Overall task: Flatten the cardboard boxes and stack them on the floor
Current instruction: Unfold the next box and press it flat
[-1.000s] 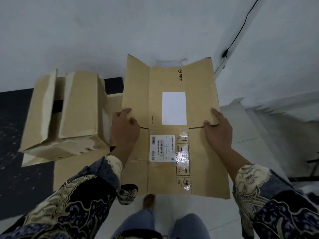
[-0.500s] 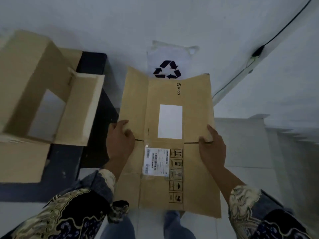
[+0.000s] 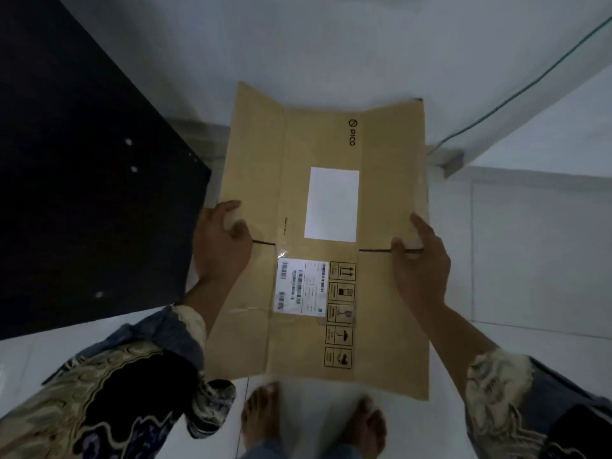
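Flattened cardboard box [image 3: 331, 207], L hand [image 3: 222, 246] & R hand [image 3: 419, 260] gripping side edges

Left hand [image 3: 221, 244] at 9 o'clock, fingers curled and gripping, right hand [image 3: 420, 260] at 3 o'clock, fingers closed in a grip, both forearms reaching forward, patterned sleeves, bare feet [image 3: 311, 422] at 6 o'clock

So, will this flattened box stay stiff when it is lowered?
The flattened box probably bends along its creases: the far left flap already angles up. It seems light, as the left hand and right hand grip only its edges.
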`<control>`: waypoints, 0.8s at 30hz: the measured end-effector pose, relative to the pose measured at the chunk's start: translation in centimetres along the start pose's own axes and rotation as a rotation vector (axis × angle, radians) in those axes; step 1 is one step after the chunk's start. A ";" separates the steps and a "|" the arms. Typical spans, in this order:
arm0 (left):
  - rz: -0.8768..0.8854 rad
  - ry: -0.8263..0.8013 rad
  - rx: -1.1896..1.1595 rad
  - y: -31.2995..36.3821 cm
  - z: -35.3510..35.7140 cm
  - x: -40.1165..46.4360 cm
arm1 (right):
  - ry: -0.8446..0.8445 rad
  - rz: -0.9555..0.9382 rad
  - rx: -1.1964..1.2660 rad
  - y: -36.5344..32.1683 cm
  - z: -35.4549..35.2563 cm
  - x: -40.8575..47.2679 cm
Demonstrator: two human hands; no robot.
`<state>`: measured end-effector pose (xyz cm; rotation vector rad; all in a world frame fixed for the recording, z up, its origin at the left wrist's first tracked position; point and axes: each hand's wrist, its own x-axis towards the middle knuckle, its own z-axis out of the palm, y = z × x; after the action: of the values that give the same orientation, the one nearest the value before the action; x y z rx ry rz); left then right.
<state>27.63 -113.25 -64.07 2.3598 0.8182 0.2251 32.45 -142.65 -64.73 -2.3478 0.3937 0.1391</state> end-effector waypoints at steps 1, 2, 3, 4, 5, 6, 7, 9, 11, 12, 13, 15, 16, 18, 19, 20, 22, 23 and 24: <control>0.009 0.004 0.002 -1.9 2.5 0.4 | -0.015 0.000 0.004 1.9 2.3 0.9; 0.013 0.005 -0.003 -3.7 4.8 0.8 | -0.032 -0.005 0.007 3.7 4.4 1.7; 0.003 0.002 -0.012 -5.5 7.0 1.1 | -0.044 -0.013 0.009 5.4 6.5 2.5; -0.022 -0.010 -0.020 -7.1 9.1 1.5 | -0.048 -0.014 0.013 6.8 8.4 3.2; -0.058 -0.033 -0.027 -8.5 10.9 1.9 | -0.052 -0.008 0.015 8.1 10.1 3.7; -0.090 -0.058 -0.040 -9.9 12.5 2.2 | -0.057 -0.004 0.013 9.3 11.7 4.2; -0.108 -0.084 -0.057 -11.0 13.9 2.5 | -0.060 -0.005 0.008 10.3 13.1 4.6; -0.140 -0.141 -0.074 -12.8 16.2 2.9 | -0.065 0.001 -0.022 12.0 15.2 5.2; -0.186 -0.166 -0.078 -14.1 17.5 3.2 | -0.079 0.016 -0.052 13.3 16.3 5.5; -0.199 -0.176 -0.085 -14.5 17.9 3.3 | -0.085 0.023 -0.062 13.7 16.5 5.6; -0.209 -0.186 -0.094 -14.7 18.2 3.4 | -0.090 0.025 -0.070 14.0 16.7 5.8; -0.224 -0.211 -0.122 -15.0 18.3 3.8 | -0.101 0.020 -0.087 14.1 16.7 6.2; -0.222 -0.228 -0.137 -15.0 18.3 3.9 | -0.097 0.023 -0.092 14.1 16.7 6.4; -0.209 -0.277 -0.159 -14.8 18.4 4.3 | -0.074 0.052 -0.108 14.1 16.8 6.7; -0.204 -0.310 -0.151 -14.7 18.5 4.4 | -0.068 0.077 -0.134 14.2 16.9 6.8; -0.198 -0.339 -0.117 -14.7 18.7 4.7 | -0.070 0.101 -0.174 14.2 17.0 6.9; -0.173 -0.371 0.002 -15.0 19.4 5.2 | -0.096 0.115 -0.264 14.7 17.4 7.1; -0.158 -0.374 0.047 -15.2 19.7 5.4 | -0.120 0.101 -0.318 15.0 17.6 7.1; -0.149 -0.371 0.070 -15.4 20.0 5.5 | -0.153 0.081 -0.381 15.3 18.0 7.0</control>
<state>31.16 -110.55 -89.50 2.2910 0.8218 -0.2999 34.42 -142.29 -89.27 -2.6709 0.4158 0.4652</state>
